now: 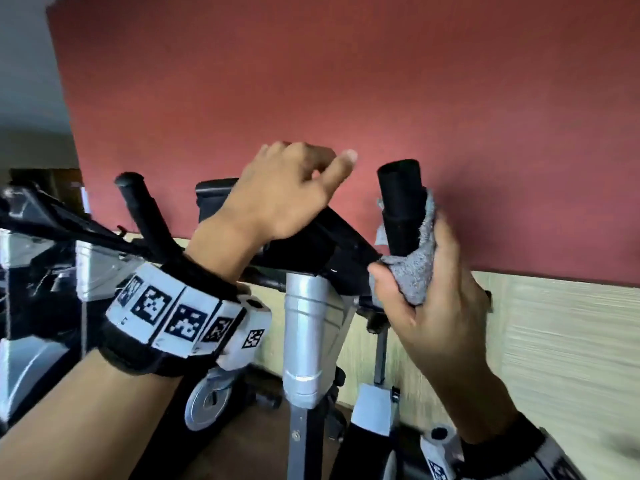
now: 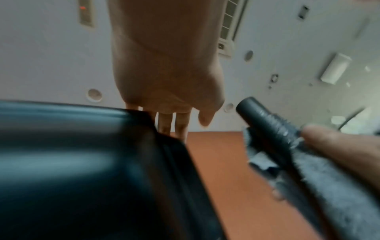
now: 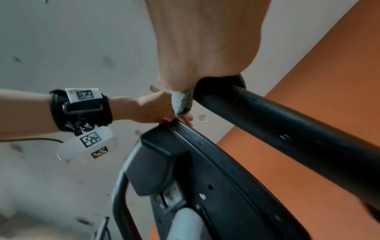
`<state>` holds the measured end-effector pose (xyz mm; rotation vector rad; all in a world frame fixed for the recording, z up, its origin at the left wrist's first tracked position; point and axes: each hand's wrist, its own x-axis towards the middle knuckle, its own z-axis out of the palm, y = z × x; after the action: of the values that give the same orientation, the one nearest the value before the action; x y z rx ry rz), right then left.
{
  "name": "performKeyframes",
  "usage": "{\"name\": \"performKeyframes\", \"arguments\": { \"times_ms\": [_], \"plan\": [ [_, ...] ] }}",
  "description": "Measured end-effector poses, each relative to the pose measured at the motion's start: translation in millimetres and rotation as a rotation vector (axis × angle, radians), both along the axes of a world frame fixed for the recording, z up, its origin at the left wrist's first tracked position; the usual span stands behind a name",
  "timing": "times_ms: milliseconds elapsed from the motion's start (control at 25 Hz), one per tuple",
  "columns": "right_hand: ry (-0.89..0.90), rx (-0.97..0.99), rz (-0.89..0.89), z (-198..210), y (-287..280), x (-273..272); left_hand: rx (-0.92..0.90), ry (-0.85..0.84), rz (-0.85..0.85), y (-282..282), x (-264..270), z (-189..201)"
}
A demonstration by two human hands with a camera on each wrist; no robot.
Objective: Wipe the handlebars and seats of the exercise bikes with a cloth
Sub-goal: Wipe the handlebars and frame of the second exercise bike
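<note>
Grey cloth (image 1: 414,268) sat bunched in the right hand (image 1: 429,306), and that hand had it wrapped round the black right handlebar grip (image 1: 401,206), fingers behind the cloth, thumb curled across the front. The grip stood nearly upright, its bare top end poking out above the cloth against the red wall (image 1: 346,81). From the right wrist view the cloth showed as a pale fold squeezed between palm and bar, the black tube running away toward the lower right. Over to the left hand (image 1: 280,195): it lay across the top of the bike's black console (image 1: 311,233), fingers draped over the far edge and loosely bent, thumb lifted clear. Resting there, not clenched on anything, as far as the head view showed; the left wrist view had the fingers dropping behind the console's edge, too blurred to tell more. The left handlebar grip (image 1: 138,199) angled up and away on the far side of that wrist, untouched. Below the console ran the silver post (image 1: 304,323) of the bike. Each forearm carried a black strap with white marker blocks (image 1: 173,317). A second bike's black bars (image 1: 52,216) crowded in at the left edge.
</note>
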<state>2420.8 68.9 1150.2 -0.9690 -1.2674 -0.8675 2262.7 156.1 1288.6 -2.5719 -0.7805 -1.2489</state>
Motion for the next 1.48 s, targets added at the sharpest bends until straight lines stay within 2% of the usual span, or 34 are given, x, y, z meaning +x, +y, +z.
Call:
{"name": "performKeyframes", "arguments": {
  "times_ms": [80, 160, 280, 520, 760, 840, 1000, 1240, 1480],
  "plan": [
    [0.069, -0.004, -0.087, 0, -3, -11, 0.124, 0.071, 0.163, 18, -7, -5],
    [0.098, -0.008, -0.095, 22, -5, -21, 0.166, 0.083, 0.183, 21, -6, -7],
    [0.081, 0.023, -0.158, 50, -4, -33, 0.171, 0.048, 0.124, 23, -10, -6],
    [0.243, -0.15, -0.275, 6, -11, -35, 0.228, 0.08, 0.057, 29, -14, -12],
    [0.175, -0.061, -0.276, 47, -7, -42, 0.199, 0.053, 0.04, 27, -14, -13],
    [0.191, -0.076, -0.271, 33, -7, -40, 0.176, 0.045, 0.027, 26, -14, -12],
    [0.328, -0.225, -0.238, -2, -11, -37, 0.175, 0.03, 0.034, 25, -14, -14],
    [0.203, -0.05, -0.232, 54, -10, -48, 0.16, -0.041, 0.077, 20, -9, -14],
    [0.325, -0.205, -0.241, 7, -10, -42, 0.183, -0.014, 0.076, 26, -8, -17]
  ]
}}
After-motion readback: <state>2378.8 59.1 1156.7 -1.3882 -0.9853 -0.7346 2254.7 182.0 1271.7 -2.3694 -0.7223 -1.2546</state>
